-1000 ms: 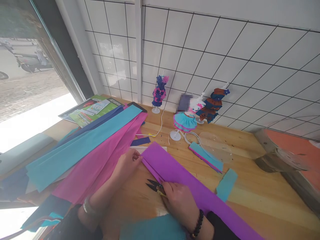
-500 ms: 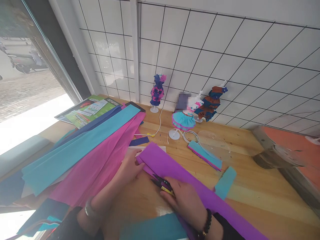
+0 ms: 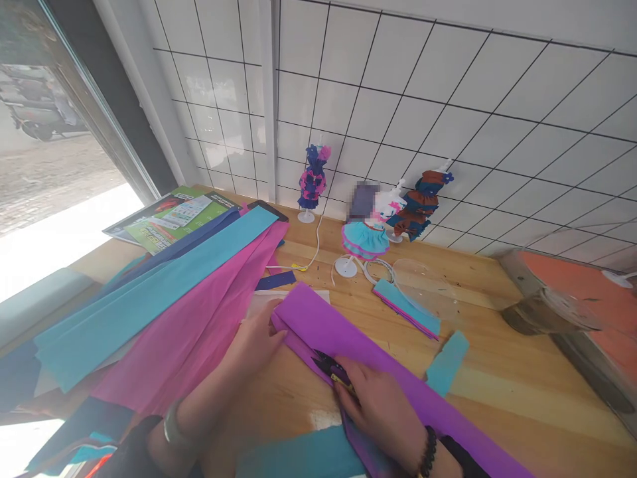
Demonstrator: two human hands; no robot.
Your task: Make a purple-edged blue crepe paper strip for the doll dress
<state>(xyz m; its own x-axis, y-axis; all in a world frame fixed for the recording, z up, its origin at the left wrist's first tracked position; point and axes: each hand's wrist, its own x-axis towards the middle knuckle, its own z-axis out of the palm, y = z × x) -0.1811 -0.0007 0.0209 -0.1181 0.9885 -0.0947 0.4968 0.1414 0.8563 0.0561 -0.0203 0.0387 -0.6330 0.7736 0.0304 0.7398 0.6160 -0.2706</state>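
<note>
A long folded strip of purple crepe-like paper (image 3: 368,345) runs slantwise across the wooden table. At its upper left end my left hand (image 3: 256,338) pinches the corner, fingers partly tucked behind it. My right hand (image 3: 375,398) is wrapped round black-and-yellow thread snips (image 3: 334,370), whose blades point up-left and lie over the lower edge of the purple strip. Whether the blades are closed on the paper I cannot tell. Under my right wrist, a teal piece (image 3: 303,455) lies near the front edge.
Blue and pink sheets (image 3: 194,305) are piled at left beside a green package (image 3: 164,219). Small dressed stands (image 3: 365,239) line the tiled wall. A folded blue-pink strip (image 3: 407,309) and a teal scrap (image 3: 448,362) lie right, near a brown cup-like container (image 3: 542,312).
My right hand with the snips has moved a little right and down along the edge of the purple strip. My left hand stays at the corner.
</note>
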